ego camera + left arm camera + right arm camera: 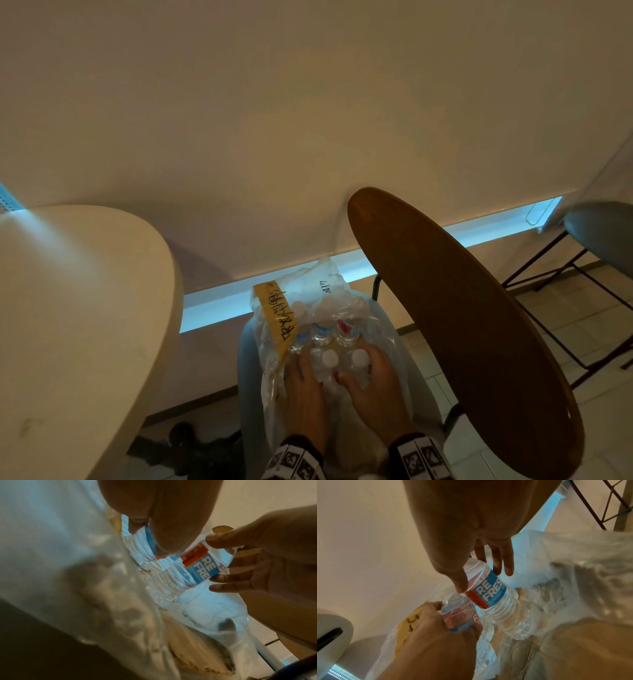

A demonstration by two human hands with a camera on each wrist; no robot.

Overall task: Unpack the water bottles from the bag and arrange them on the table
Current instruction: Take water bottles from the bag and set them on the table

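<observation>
Progress is at the very beginning, as far as the views show: no bottle stands yet on the pale table (85, 308) at the left, and all bottles are inside the clear plastic bag (329, 301), which rests on the seat of a chair (248, 377) between the table and a brown chair back (462, 325). The left hand (305, 383) grips 1 water bottle (458, 614) with its fingers curled round the body. The right hand (373, 380) grips a second bottle (489, 592), thumb on one side and fingers on the other. Both bottles are upright with white caps, touching each other, and they look low in the bag, so lifting out, carrying to the table and arranging are all left to do. Behind them at least 3 more bottles wait.

Labels on the held bottles are blue and red and read "RE FRES", the rest being hidden. A yellow strip (277, 318) on the bag carries black handwriting, which is not readable.
</observation>
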